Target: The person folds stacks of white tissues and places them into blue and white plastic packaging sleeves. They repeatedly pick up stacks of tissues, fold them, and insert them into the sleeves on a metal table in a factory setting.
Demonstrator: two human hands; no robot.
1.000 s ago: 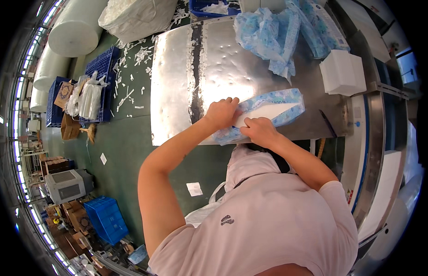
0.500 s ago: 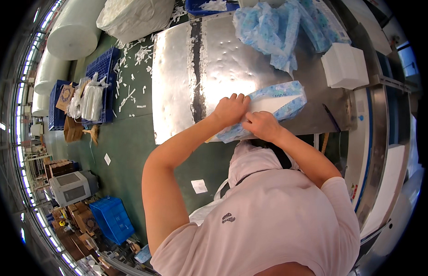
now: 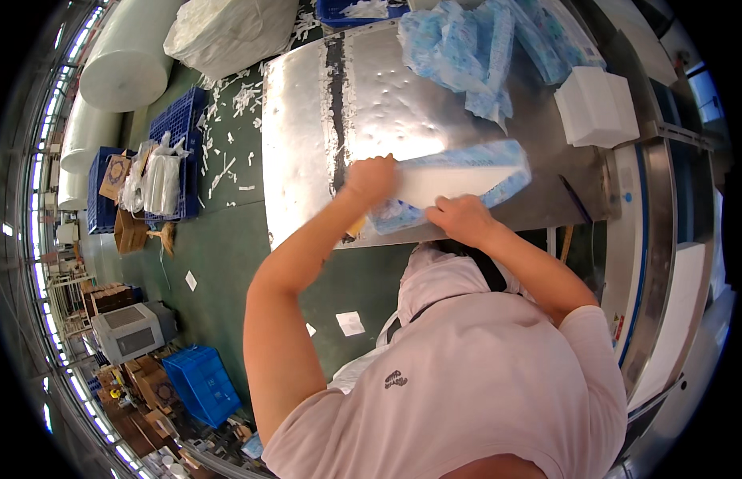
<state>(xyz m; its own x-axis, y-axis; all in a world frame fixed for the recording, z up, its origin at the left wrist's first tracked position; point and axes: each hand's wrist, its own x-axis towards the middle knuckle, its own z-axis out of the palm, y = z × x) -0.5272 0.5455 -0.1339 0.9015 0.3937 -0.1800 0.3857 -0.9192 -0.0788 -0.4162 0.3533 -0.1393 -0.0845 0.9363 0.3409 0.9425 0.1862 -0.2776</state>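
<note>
A long package in blue patterned plastic film lies near the front edge of the metal table. Its film is parted along the top, and a white surface shows inside. At the package's left end, my left hand is closed and a little blurred, apparently gripping the film's far edge. My right hand pinches the film along the near side, thumb and fingers together. What lies under the fingertips of either hand is hidden.
Crumpled blue patterned film lies at the back of the table. White blocks stand at the right, with a dark pen-like thing nearer me. A large white sack and blue pallets are on the floor at left.
My left hand has moved left, away from my right hand. The film between them has spread, and more of the white surface shows.
</note>
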